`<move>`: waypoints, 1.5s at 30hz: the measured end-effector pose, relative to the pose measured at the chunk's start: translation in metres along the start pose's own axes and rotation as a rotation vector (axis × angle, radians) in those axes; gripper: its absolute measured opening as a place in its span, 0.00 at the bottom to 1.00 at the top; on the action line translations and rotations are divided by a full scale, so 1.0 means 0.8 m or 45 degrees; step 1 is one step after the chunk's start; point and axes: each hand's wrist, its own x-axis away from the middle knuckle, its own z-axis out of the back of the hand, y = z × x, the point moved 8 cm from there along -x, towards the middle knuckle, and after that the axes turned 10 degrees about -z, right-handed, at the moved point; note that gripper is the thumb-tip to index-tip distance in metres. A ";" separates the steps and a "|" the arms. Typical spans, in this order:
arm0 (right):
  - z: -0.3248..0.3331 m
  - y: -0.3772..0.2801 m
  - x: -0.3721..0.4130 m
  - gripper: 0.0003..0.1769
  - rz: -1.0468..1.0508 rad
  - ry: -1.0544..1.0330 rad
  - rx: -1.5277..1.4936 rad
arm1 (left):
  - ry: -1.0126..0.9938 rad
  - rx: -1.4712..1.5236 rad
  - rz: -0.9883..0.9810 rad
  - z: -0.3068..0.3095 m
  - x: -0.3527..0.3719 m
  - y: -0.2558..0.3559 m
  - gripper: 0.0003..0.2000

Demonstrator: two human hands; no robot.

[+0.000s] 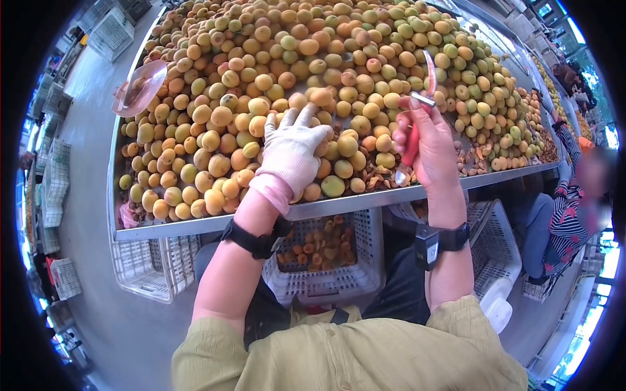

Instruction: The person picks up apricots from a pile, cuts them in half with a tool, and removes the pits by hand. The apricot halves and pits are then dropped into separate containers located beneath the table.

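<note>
Apricots in yellow, orange and green cover a metal-edged table. My left hand, in a white glove, rests on the fruit near the front edge, its fingers spread over several apricots. Bare and closed, my right hand grips a red-handled knife with a curved blade pointing up and away. Below that hand, at the front edge, lie dark scraps and pits. Whether an apricot is under my left palm is hidden.
Beneath the edge, a white crate holds halved fruit. White crates flank it on both sides. A clear pinkish scoop-like dish sits at the table's left edge. At right, a person in a striped top sits beside the table.
</note>
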 end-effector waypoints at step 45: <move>-0.101 0.048 0.038 0.18 0.305 -0.258 0.840 | 0.614 2.348 0.367 0.051 0.004 0.003 0.30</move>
